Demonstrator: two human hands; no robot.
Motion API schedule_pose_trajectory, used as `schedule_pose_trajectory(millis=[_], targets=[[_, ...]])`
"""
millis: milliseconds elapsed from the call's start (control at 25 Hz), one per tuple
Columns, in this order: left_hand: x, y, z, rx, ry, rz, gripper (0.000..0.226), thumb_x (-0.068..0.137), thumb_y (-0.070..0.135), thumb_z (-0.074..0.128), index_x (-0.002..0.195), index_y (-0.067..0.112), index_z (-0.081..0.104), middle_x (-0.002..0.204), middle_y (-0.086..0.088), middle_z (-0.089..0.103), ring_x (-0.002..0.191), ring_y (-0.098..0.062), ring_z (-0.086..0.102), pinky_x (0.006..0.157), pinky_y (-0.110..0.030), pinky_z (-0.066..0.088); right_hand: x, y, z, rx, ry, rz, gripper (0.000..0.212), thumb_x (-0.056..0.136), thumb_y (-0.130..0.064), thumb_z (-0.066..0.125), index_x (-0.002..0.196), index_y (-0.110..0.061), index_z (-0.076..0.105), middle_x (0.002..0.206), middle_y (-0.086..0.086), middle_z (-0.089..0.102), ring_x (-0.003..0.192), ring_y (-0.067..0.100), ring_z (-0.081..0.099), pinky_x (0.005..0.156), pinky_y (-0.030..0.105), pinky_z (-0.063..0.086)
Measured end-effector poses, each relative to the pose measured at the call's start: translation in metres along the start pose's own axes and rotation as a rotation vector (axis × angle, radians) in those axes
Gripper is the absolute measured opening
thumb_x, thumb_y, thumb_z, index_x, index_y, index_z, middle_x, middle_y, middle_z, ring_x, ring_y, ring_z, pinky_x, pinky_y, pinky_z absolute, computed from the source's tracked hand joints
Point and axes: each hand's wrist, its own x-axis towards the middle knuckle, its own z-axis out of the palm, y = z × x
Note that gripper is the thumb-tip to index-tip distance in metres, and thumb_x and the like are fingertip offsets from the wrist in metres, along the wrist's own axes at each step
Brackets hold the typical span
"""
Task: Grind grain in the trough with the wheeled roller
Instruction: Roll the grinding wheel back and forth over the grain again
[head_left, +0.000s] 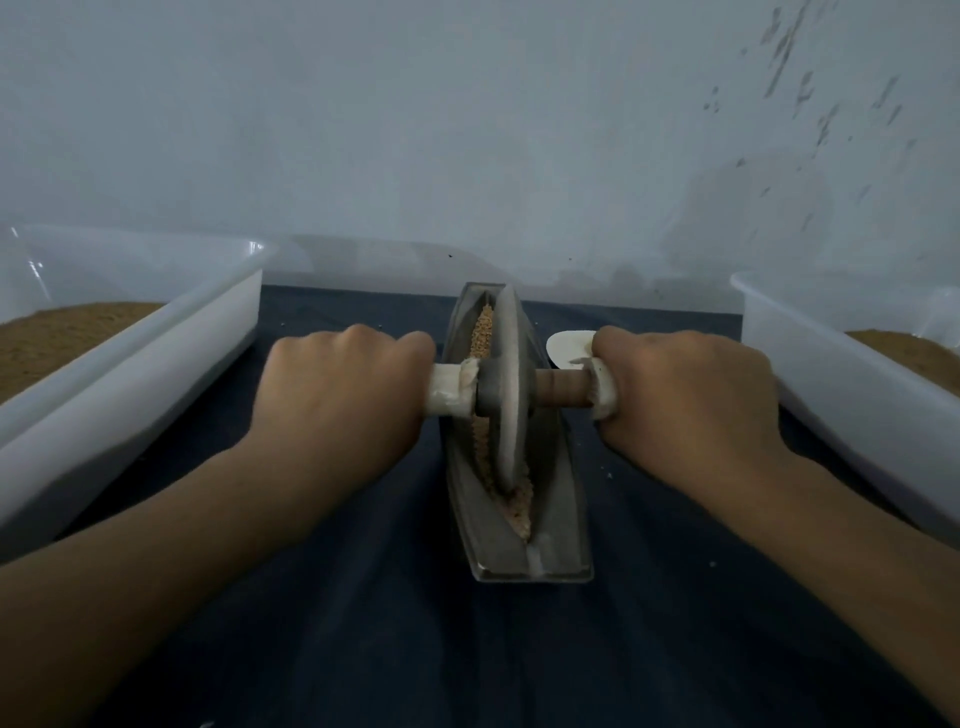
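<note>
Both hands clamp the wheeled roller (506, 384) upright in the metal trough (563, 519).
The left hand (337, 395) and right hand (685, 395) each wrap curled fingers round one end of the axle, one on either side, likely to keep the disc vertical and the pressure even. The disc stands between the fingers, with grain (483, 332) lying in the groove beyond and beneath them.

Pale blue-grey wall (467, 130) fills top half, w/ dark scuff marks (810, 98) upper right. Counter (363, 623) under dark navy cloth runs back to the wall. White plastic left tub (130, 374) & right tub (831, 395) at the edges, brown powder (62, 338) inside. Light dim, flat
</note>
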Motion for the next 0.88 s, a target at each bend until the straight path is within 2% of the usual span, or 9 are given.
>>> schedule_pose_trajectory(millis=[80, 160, 240, 320, 400, 520, 640, 760, 880], targets=[[0.009, -0.003, 0.017, 0.019, 0.008, -0.028, 0.038, 0.062, 0.020, 0.069, 0.065, 0.022, 0.031, 0.050, 0.008, 0.018, 0.043, -0.010, 0.002, 0.048, -0.019, 0.007, 0.017, -0.001, 0.016, -0.040, 0.009, 0.010, 0.031, 0.058, -0.020, 0.076, 0.064, -0.020, 0.047, 0.048, -0.007, 0.037, 0.040, 0.022, 0.029, 0.052, 0.020, 0.006], [0.024, -0.003, 0.031, 0.066, -0.043, -0.061, 0.031, 0.068, 0.019, 0.067, 0.066, 0.022, 0.036, 0.051, 0.006, 0.023, 0.041, -0.013, 0.008, 0.046, -0.022, 0.007, 0.034, -0.003, 0.029, -0.073, -0.003, 0.020, 0.029, 0.067, -0.028, 0.077, 0.066, -0.022, 0.048, 0.050, -0.005, 0.038, 0.043, 0.023, 0.031, 0.051, 0.021, 0.006], [0.039, -0.004, 0.036, 0.078, -0.071, -0.076, 0.023, 0.079, 0.023, 0.063, 0.073, 0.023, 0.041, 0.057, 0.005, 0.029, 0.045, -0.016, 0.020, 0.045, -0.027, 0.013, 0.046, -0.007, 0.036, -0.052, -0.050, 0.060, 0.020, 0.081, -0.040, 0.067, 0.077, -0.024, 0.056, 0.060, 0.000, 0.053, 0.051, 0.027, 0.045, 0.048, 0.025, 0.015], [0.042, -0.001, 0.031, 0.068, -0.071, -0.103, 0.021, 0.085, 0.027, 0.060, 0.077, 0.024, 0.040, 0.061, 0.005, 0.031, 0.049, -0.017, 0.026, 0.046, -0.029, 0.017, 0.045, -0.008, 0.031, -0.021, -0.120, 0.109, 0.016, 0.087, -0.042, 0.061, 0.085, -0.027, 0.054, 0.070, -0.001, 0.058, 0.060, 0.028, 0.052, 0.052, 0.030, 0.026], [0.029, 0.001, 0.018, 0.070, -0.075, -0.078, 0.025, 0.083, 0.027, 0.061, 0.076, 0.025, 0.037, 0.059, 0.007, 0.031, 0.047, -0.015, 0.021, 0.045, -0.028, 0.012, 0.029, -0.006, 0.014, -0.021, -0.128, 0.057, 0.016, 0.081, -0.033, 0.066, 0.082, -0.028, 0.051, 0.063, -0.007, 0.047, 0.054, 0.021, 0.042, 0.051, 0.030, 0.028], [-0.003, -0.006, -0.006, 0.064, -0.006, 0.034, 0.036, 0.066, 0.025, 0.069, 0.068, 0.027, 0.033, 0.053, 0.009, 0.023, 0.041, -0.017, 0.016, 0.046, -0.023, 0.006, 0.000, 0.005, -0.019, -0.015, -0.033, -0.082, 0.037, 0.054, -0.025, 0.076, 0.068, -0.028, 0.042, 0.050, -0.012, 0.023, 0.040, 0.007, 0.018, 0.041, 0.019, 0.013], [-0.003, -0.011, -0.013, 0.067, -0.004, 0.066, 0.038, 0.058, 0.026, 0.070, 0.065, 0.028, 0.033, 0.050, 0.009, 0.021, 0.039, -0.016, 0.013, 0.049, -0.018, 0.006, -0.008, 0.013, -0.024, 0.023, -0.054, -0.090, 0.038, 0.052, -0.029, 0.070, 0.069, -0.028, 0.037, 0.047, -0.013, 0.026, 0.036, 0.011, 0.027, 0.042, 0.015, 0.015], [0.016, -0.005, 0.018, 0.141, -0.079, -0.016, 0.029, 0.073, 0.032, 0.066, 0.069, 0.030, 0.037, 0.056, 0.007, 0.026, 0.045, -0.014, 0.018, 0.047, -0.024, 0.013, 0.014, 0.005, 0.013, -0.056, -0.062, -0.018, 0.036, 0.064, -0.031, 0.075, 0.067, -0.027, 0.039, 0.050, -0.011, 0.033, 0.040, 0.012, 0.028, 0.044, 0.018, 0.021], [0.053, -0.007, 0.050, 0.106, -0.067, -0.088, 0.010, 0.085, 0.031, 0.058, 0.078, 0.029, 0.052, 0.062, 0.005, 0.034, 0.052, -0.019, 0.035, 0.046, -0.026, 0.018, 0.063, 0.004, 0.048, -0.013, -0.122, 0.052, 0.029, 0.079, -0.041, 0.064, 0.067, -0.027, 0.042, 0.061, -0.005, 0.048, 0.052, 0.021, 0.048, 0.048, 0.025, 0.034]])
